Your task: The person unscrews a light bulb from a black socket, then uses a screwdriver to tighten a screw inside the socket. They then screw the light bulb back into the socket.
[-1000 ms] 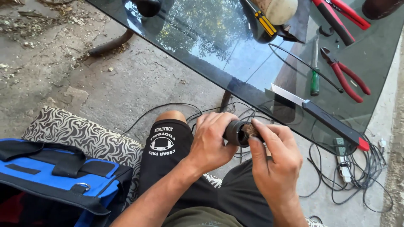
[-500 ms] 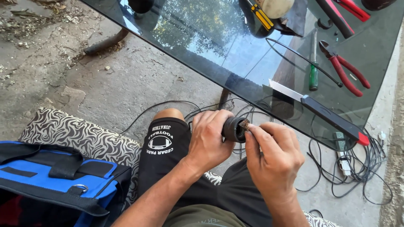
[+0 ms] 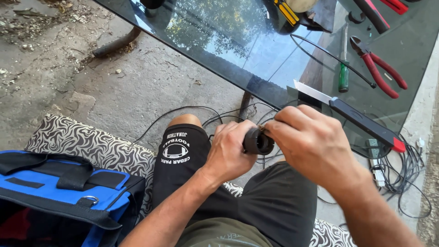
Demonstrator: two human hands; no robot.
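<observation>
Over my lap, below the glass desk, my left hand stays clamped around the black cylindrical part while my right hand has slid closer, fingers pinching its open end, suggesting twisting continues

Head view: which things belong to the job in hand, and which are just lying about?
In hand:
- black cylindrical part, held by left hand and right hand

Lying about:
- knife, green screwdriver, red pliers on glass table
- blue bag
- cables
</observation>
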